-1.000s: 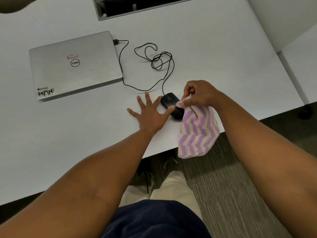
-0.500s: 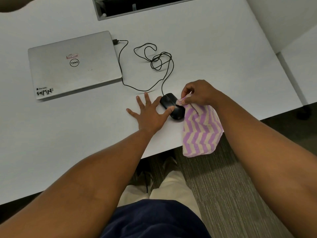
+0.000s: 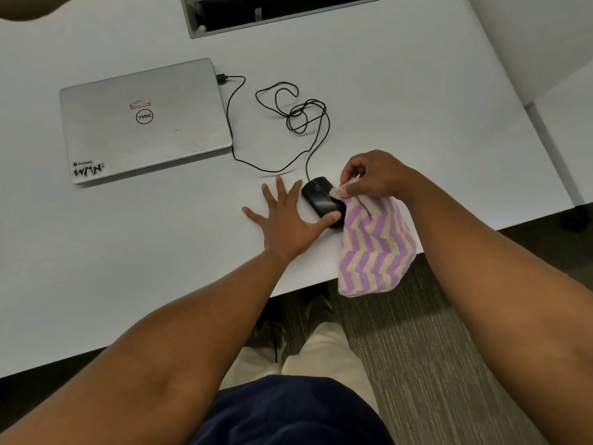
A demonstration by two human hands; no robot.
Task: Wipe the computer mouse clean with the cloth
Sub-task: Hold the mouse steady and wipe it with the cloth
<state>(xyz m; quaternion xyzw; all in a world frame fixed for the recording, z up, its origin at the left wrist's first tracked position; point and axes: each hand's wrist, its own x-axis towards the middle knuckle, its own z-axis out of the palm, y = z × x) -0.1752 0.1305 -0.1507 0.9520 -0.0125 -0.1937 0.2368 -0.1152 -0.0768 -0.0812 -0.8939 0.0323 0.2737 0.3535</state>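
A black wired computer mouse [image 3: 319,197] lies on the white table [image 3: 401,101] close to its front edge. My left hand [image 3: 284,220] rests flat beside it with fingers spread, the thumb pressing the mouse's near end. My right hand [image 3: 373,175] pinches a corner of a purple and cream zigzag cloth [image 3: 373,248] against the mouse's right side. The rest of the cloth hangs down past the table edge.
A closed silver laptop [image 3: 144,120] lies at the left. The mouse's black cable [image 3: 295,114] loops across the table to the laptop's side. A recessed cable tray [image 3: 276,11] sits at the far edge. Grey carpet [image 3: 433,348] and my legs are below.
The hanging cloth has swung slightly to the right and my right hand has shifted a little along the mouse. My left hand stays in place.
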